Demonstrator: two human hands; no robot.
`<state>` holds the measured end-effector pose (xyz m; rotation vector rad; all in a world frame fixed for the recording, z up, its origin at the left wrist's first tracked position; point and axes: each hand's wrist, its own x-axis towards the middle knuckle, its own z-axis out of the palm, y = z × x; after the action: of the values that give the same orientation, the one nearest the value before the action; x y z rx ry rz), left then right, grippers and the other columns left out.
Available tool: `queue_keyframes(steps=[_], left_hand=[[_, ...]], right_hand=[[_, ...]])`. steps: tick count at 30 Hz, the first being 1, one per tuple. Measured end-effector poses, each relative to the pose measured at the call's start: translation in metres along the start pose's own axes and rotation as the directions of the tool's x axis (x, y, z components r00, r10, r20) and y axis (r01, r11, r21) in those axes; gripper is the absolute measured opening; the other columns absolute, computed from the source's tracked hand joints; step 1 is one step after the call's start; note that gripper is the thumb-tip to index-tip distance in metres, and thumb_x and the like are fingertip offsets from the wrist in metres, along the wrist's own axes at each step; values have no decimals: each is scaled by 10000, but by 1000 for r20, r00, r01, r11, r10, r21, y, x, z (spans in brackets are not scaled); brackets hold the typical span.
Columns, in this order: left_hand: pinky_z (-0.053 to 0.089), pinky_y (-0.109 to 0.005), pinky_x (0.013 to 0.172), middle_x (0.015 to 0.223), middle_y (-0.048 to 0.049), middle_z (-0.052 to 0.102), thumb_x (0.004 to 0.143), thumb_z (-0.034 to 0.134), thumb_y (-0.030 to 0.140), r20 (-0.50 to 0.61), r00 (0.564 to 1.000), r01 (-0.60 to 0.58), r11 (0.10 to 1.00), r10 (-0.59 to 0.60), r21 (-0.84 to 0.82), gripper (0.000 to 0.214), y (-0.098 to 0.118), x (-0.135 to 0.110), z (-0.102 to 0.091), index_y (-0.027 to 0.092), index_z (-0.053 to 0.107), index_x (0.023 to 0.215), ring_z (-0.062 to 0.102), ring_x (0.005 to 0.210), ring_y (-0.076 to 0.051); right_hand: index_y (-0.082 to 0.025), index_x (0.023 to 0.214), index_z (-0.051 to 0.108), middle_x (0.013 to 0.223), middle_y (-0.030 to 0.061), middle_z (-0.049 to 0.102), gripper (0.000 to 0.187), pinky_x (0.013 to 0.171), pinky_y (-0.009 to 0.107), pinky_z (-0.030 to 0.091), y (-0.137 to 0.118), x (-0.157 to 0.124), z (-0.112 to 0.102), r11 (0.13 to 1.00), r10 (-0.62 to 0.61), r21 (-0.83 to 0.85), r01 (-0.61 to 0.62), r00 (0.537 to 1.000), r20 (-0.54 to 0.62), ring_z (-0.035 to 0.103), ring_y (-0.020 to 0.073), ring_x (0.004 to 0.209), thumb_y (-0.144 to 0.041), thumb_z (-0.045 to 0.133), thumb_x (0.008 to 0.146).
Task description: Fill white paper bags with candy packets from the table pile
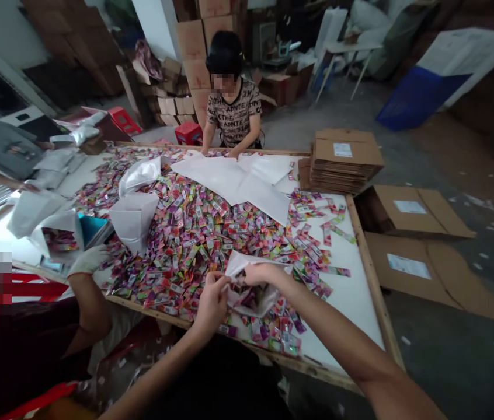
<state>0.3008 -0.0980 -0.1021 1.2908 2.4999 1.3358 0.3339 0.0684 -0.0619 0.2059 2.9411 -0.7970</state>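
A white bag (pixel 265 303) lies at the near edge of the table with its mouth open and small colourful packets inside. My left hand (pixel 214 298) pinches the left rim of this bag between thumb and fingers. Over the bag's mouth, my right hand (pixel 263 274) has its fingers curled together and pointing in; the fingertips are partly hidden, and I cannot make out what they hold. Loose packets (pixel 198 233) in purple, red and green form a wide heap around the bag.
Large white bags (pixel 233 181) lie across the heap's far side. Flattened cartons (pixel 345 154) are stacked at the far right corner. A wooden rim (pixel 374 286) edges the table. One person (pixel 233 111) works opposite; a co-worker's gloved hand (pixel 89 261) is on the left.
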Motion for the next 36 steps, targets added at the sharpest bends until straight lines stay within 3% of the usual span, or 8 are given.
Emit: queue_keyframes(steps=[4,8,10,13,17,24,29,36], left_hand=[[439,-345,975,1365,-67,406,759,381,17,-2,994,105,988,-106,111,408,-30,1,-24,219,688,934,502,1187,-217],[408,-375,1025,1398,-99,437,712,346,-24,53,960,258,945,-274,200,525,-55,3,-41,191,668,1066,459,1261,-242],[380,-376,1052,1369,-127,484,698,328,-39,72,949,284,934,-306,216,601,-56,3,-45,148,575,1213,443,1279,-225],[345,-359,1079,1377,-114,490,695,343,-21,132,951,244,942,-279,229,635,-45,-3,-47,137,507,1288,413,1302,-210],[412,-331,1027,1411,-108,449,722,349,20,199,945,203,944,-258,261,641,-39,-15,-41,171,461,1334,441,1280,-214],[415,-359,1031,1461,-105,373,727,361,13,181,968,134,968,-174,210,638,-52,-9,-37,226,462,1320,399,1312,-214],[425,-321,1019,1477,-87,349,768,354,34,205,972,87,985,-116,147,605,-34,9,-32,242,439,1329,425,1296,-194],[499,-362,903,1505,-98,289,721,388,41,359,924,22,958,-129,287,647,2,47,-25,249,456,1329,591,1108,-252]], right_hand=[[-195,847,702,802,39,704,137,691,271,494,-24,-10,-37,991,-133,-9,133,991,-8,646,187,767,-205,599,757],[-253,1155,594,1053,30,678,339,834,295,485,16,9,-67,950,27,297,94,925,-380,627,168,939,-341,386,902],[-193,1297,473,1221,117,590,462,976,403,403,51,29,-51,932,274,347,-106,833,-481,531,241,1138,-363,452,868],[-92,1418,266,1413,278,326,973,1021,609,235,99,61,14,843,537,267,-466,738,-408,284,438,1308,-396,741,625],[-198,1448,208,1501,237,140,1093,1024,644,134,140,97,91,828,503,-67,-557,790,-350,144,471,1349,-380,804,549],[-145,1416,219,1382,294,314,911,900,502,382,198,136,48,739,650,162,-654,629,-426,363,428,1242,-379,696,676],[-81,1251,448,1046,229,613,673,813,411,452,204,121,39,762,646,233,-604,684,-339,602,343,967,-305,682,660],[-126,1323,382,1110,116,627,773,921,363,434,189,42,31,834,529,408,-371,749,-398,571,267,1076,-296,663,623]])
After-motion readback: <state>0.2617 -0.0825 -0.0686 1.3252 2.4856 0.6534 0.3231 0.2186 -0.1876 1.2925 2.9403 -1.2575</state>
